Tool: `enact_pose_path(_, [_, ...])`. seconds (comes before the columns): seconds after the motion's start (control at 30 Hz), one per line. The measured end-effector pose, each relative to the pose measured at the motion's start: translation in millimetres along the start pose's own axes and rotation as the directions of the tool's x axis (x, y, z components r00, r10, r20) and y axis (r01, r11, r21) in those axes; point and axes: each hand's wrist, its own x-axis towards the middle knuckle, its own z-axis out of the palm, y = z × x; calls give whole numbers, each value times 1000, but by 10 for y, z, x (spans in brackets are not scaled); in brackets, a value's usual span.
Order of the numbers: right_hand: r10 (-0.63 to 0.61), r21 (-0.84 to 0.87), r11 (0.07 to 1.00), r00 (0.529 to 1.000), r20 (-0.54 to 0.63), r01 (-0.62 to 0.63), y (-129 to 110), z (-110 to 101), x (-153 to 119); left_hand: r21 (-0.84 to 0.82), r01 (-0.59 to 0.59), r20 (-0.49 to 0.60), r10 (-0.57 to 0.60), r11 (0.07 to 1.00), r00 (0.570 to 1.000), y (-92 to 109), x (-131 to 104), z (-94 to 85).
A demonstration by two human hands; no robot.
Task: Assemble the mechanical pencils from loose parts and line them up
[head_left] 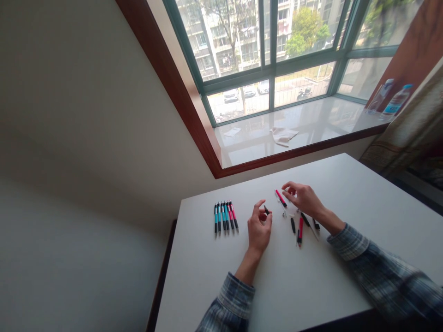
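My left hand (259,230) is closed, pinching a short black pen piece (266,210) with a pointed end between thumb and fingers. To its right, my right hand (305,199) has thumb and fingertips drawn together; whatever may be between them is too small to make out. A pink pen barrel (281,198) lies just left of the right fingertips. Below that hand are scattered pen parts: a black grip (292,225), a pink and black barrel (300,232), a black tube (305,219) and small clear bits (284,214).
Several assembled pens (226,217), blue and pink with black grips, stand in a neat row on the white table (207,272), left of my hands. Behind it, the windowsill (249,147) bears a cloth (284,136) and two plastic bottles (396,102).
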Motion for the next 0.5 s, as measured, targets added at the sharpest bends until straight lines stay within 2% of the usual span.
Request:
enact_pose_path(0.1, [40,-69,997,998,53,-36,-12,75,-38,-8,-3,-6,3,1000,1000,17,-2,2])
enact_pose_path(0.23, [29,-173,985,995,100,-12,-75,143,-83,-30,2,-3,-2,1000,1000,28,4,3])
enact_pose_path(0.5, [73,-278,960,992,102,-41,-170,148,-78,-49,22,-6,-22,999,1000,55,7,16])
